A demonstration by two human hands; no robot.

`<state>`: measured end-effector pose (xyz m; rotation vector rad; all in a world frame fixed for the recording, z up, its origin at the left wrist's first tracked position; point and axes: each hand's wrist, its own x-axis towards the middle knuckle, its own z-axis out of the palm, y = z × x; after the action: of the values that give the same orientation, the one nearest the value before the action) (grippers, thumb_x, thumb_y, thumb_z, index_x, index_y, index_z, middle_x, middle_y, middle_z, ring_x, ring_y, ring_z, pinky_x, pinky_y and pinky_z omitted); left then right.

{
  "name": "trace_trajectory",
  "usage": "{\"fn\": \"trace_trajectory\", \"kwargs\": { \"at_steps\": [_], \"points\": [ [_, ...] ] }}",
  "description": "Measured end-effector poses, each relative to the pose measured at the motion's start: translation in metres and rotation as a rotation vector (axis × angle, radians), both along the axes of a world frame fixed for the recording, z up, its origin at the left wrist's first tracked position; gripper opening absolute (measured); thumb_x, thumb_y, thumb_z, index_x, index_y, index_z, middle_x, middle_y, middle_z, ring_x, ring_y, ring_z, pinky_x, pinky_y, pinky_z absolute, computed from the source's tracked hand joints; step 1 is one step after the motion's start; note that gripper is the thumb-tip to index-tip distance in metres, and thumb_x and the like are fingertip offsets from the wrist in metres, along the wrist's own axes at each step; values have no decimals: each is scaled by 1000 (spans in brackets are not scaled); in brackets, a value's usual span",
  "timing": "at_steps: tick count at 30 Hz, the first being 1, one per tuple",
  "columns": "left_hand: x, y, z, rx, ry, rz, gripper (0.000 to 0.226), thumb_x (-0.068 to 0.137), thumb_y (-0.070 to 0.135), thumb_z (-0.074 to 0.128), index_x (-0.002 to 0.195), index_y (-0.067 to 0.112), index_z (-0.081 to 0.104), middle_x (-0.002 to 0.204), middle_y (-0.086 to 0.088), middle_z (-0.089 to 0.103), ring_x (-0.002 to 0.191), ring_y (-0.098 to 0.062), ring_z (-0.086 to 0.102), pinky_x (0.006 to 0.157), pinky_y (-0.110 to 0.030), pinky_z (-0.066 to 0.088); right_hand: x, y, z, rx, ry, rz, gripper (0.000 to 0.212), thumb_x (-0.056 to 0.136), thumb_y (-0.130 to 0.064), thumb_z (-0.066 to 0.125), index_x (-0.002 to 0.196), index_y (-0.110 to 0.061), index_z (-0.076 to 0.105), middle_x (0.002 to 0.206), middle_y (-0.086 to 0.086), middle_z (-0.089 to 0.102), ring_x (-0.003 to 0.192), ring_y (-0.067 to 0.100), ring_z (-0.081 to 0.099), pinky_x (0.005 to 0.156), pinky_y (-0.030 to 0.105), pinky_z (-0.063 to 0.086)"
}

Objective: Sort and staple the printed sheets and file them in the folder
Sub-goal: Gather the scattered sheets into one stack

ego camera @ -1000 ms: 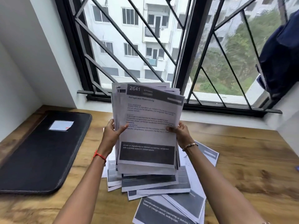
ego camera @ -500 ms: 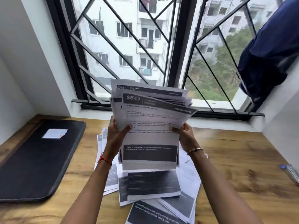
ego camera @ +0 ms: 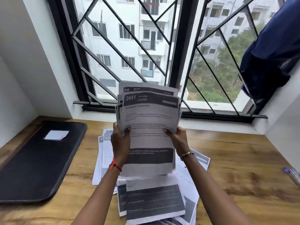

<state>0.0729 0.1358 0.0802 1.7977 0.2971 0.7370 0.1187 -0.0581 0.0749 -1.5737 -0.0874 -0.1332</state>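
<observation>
Sorting underway: both hands, left hand (ego camera: 121,140) and right hand (ego camera: 177,138), grip a stack of printed sheets (ego camera: 149,130) above the desk (ego camera: 235,159), likely needing squaring before stapling.

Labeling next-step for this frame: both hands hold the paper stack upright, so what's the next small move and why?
Probably tap the stack down on the wooden desk to square it. The left hand and right hand grip its side edges, and its sheets sit staggered at the top. More loose sheets lie below.
</observation>
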Motion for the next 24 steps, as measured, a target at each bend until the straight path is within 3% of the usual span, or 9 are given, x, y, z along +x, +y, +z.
{"fn": "trace_trajectory", "kwargs": {
  "at_steps": [3,7,9,11,15,18,20,22,24],
  "points": [
    [3,-12,13,152,-113,60,34,95,13,54,118,-10,42,110,-27,61,92,-40,63,74,-47,56,2,15,15,-91,-135,-123,11,82,-1,66,90,6,64,83,8,63,67,10,57,59,25,48],
    [-2,-24,30,190,-266,64,30,94,6,51,115,-12,41,101,-26,62,78,-24,58,63,-30,53,-4,29,25,-155,-300,-306,16,84,-5,65,87,11,63,78,19,65,68,26,58,59,38,49],
    [-8,-25,26,134,-277,13,36,98,26,46,118,-2,36,103,-18,60,80,-19,58,63,-11,52,-11,30,23,-212,-372,-357,17,84,-7,66,85,10,63,73,17,64,63,28,56,54,34,46],
    [-16,-25,10,40,-215,-75,56,90,45,46,119,-2,34,106,-13,59,83,-21,60,60,-4,48,-19,29,12,-279,-366,-339,17,82,-9,68,80,8,62,67,11,59,56,22,50,46,23,38],
    [-27,-18,-26,-19,-81,-121,50,84,45,58,111,8,38,100,-4,58,78,-16,60,57,-2,46,-29,27,-17,-343,-246,-294,25,80,-11,71,70,6,55,61,19,57,56,20,46,45,33,38],
    [-25,-9,-36,47,28,-136,36,90,25,60,111,-2,49,99,-16,63,79,-19,55,56,-6,43,-33,27,-20,-303,-174,-271,24,81,-10,69,66,-3,52,57,10,50,56,14,39,43,22,28],
    [-21,-5,-35,95,71,-123,30,91,8,58,113,-12,53,102,-23,63,84,-21,53,62,-16,43,-33,28,-15,-282,-169,-274,28,81,-8,69,63,-4,48,57,8,46,56,13,37,45,23,25],
    [-16,-2,-31,64,55,-132,29,91,7,56,115,-11,53,102,-21,63,86,-23,55,69,-28,46,-33,31,-9,-266,-202,-294,28,81,-6,69,62,-4,47,58,7,45,54,11,35,44,21,25],
    [-14,1,-27,7,26,-144,27,91,7,57,113,-8,55,99,-13,62,87,-26,57,70,-31,48,-33,31,-6,-247,-235,-315,24,80,-4,69,63,0,53,59,7,49,52,6,37,42,13,26]
  ]
}}
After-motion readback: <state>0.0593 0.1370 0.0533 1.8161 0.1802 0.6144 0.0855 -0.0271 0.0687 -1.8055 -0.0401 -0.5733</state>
